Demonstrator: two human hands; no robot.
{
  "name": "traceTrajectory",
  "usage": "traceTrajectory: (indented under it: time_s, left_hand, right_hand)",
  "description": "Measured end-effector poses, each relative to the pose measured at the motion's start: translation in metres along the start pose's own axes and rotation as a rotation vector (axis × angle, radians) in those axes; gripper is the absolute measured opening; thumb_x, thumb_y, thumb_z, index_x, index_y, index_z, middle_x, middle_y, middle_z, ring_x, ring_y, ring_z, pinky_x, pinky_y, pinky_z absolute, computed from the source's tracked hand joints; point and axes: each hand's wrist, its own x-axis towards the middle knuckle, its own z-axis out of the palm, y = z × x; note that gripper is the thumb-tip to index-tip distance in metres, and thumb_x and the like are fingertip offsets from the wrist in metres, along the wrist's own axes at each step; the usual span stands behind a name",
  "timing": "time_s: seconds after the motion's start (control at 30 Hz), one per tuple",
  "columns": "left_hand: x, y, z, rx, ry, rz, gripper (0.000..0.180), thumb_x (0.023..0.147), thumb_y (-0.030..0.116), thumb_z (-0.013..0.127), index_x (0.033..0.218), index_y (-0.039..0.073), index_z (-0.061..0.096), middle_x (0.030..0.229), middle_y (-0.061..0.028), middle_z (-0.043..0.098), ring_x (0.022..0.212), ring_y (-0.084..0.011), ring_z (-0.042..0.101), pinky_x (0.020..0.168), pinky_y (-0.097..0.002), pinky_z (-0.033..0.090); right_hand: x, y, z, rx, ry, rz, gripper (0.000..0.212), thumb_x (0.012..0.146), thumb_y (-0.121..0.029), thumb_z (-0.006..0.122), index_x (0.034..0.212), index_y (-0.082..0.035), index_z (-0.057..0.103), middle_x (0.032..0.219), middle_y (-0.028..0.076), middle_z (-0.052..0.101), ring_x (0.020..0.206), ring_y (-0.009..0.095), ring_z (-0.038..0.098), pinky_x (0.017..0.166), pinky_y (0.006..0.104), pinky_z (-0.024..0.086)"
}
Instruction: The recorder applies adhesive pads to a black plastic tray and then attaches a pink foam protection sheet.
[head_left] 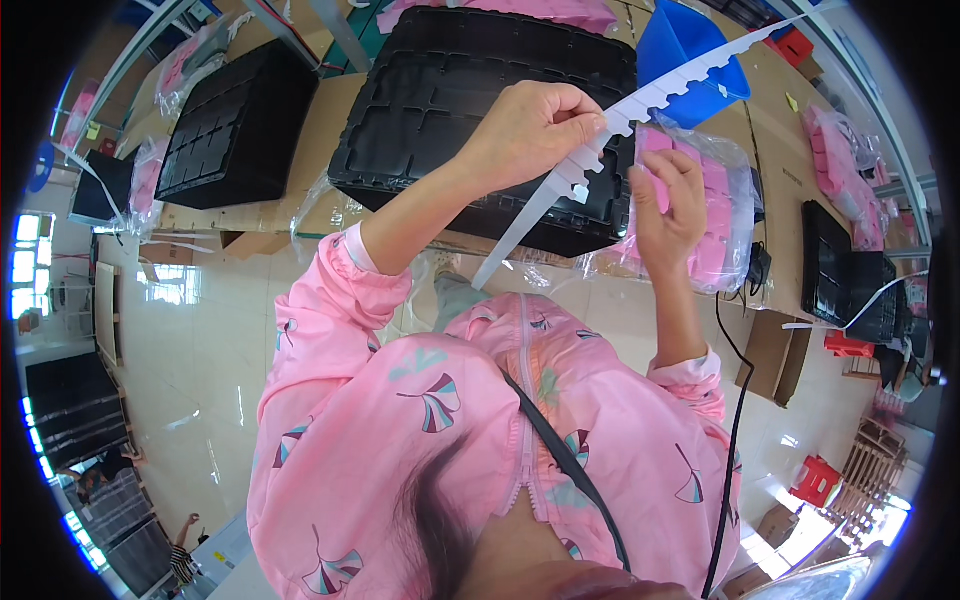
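Observation:
A long white strip with a notched edge [690, 72] runs diagonally from near my waist up to the far right. My left hand [530, 130] pinches it near the middle between thumb and fingers. A small white piece [581, 193] shows against the strip, below that grip. My right hand [675, 205] is raised just right of the strip, its fingers loosely curled with a gap by the thumb; nothing is visible in it. Beneath both hands lies a large black ribbed plastic crate [430, 110]. Pink pieces in clear plastic [712, 225] lie behind my right hand.
A blue bin [710, 95] stands beyond the black crate at right. Another black crate [240, 125] sits at left on the cardboard-covered table [785, 185]. A black cable [735, 345] hangs by my right arm. More pink bundles [840, 165] lie at far right.

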Motion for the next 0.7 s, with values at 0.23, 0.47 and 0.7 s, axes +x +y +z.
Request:
traceTrajectory:
  time_s: [0.23, 0.47, 0.7]
  left_hand:
    - [0.007, 0.005, 0.014, 0.153, 0.06, 0.05, 0.018, 0.083, 0.015, 0.059, 0.088, -0.002, 0.063, 0.071, -0.003, 0.063, 0.065, -0.0042, 0.054, 0.059, -0.0204, 0.044]
    - [0.007, -0.001, 0.02, 0.136, 0.121, 0.002, 0.02, 0.081, 0.016, 0.061, 0.087, -0.003, 0.064, 0.073, -0.004, 0.064, 0.066, -0.0055, 0.055, 0.06, -0.0212, 0.044]
    - [0.01, -0.004, 0.02, 0.1, 0.135, -0.038, 0.021, 0.08, 0.017, 0.061, 0.085, -0.003, 0.064, 0.073, -0.0044, 0.064, 0.066, -0.0065, 0.056, 0.061, -0.0222, 0.045]
  right_hand:
    - [0.008, -0.017, 0.015, 0.013, 0.02, -0.064, 0.028, 0.062, -0.001, 0.075, 0.087, 0.0, 0.064, 0.095, 0.011, 0.055, 0.08, 0.024, 0.053, 0.068, 0.0309, 0.045]
    - [0.007, -0.002, 0.026, -0.082, 0.107, -0.217, 0.023, 0.059, -0.001, 0.074, 0.08, -0.004, 0.064, 0.083, 0.004, 0.057, 0.076, 0.023, 0.053, 0.064, 0.0328, 0.038]
    - [0.011, 0.004, 0.028, -0.117, 0.089, -0.333, 0.024, 0.055, 0.001, 0.073, 0.074, -0.006, 0.062, 0.081, 0.002, 0.057, 0.075, 0.021, 0.054, 0.065, 0.0316, 0.038]
